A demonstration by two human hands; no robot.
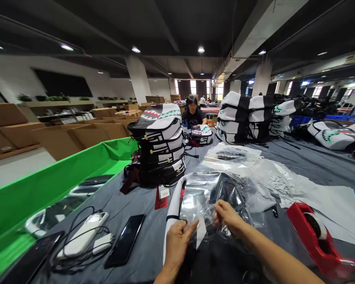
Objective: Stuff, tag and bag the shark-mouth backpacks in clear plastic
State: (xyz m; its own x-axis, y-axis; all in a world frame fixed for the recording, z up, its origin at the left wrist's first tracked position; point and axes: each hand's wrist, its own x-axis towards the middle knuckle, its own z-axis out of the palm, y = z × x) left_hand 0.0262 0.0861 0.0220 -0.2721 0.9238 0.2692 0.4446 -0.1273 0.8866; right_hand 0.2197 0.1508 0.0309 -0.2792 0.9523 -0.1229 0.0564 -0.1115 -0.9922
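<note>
A black-and-white backpack [173, 199] lies in front of me, partly covered by a clear plastic bag [197, 191]. My left hand [179, 238] is closed on the bag's near edge at the backpack's left side. Beside its fingertips is a small white paper slip [200, 233]; whether the fingers touch it I cannot tell. My right hand [227, 216] pinches the crumpled plastic a little further right. Much of the backpack's lower part is dark and hidden by my hands and arms.
Stacked backpacks [162, 146] stand ahead on the left, more stacks [233, 118] at the back right. A red tape dispenser [316, 240] sits right, near loose plastic bags [272, 177]. A phone [126, 240] and cabled white power bank [84, 234] lie left, beside a green bin [77, 179]. A person [193, 116] faces me.
</note>
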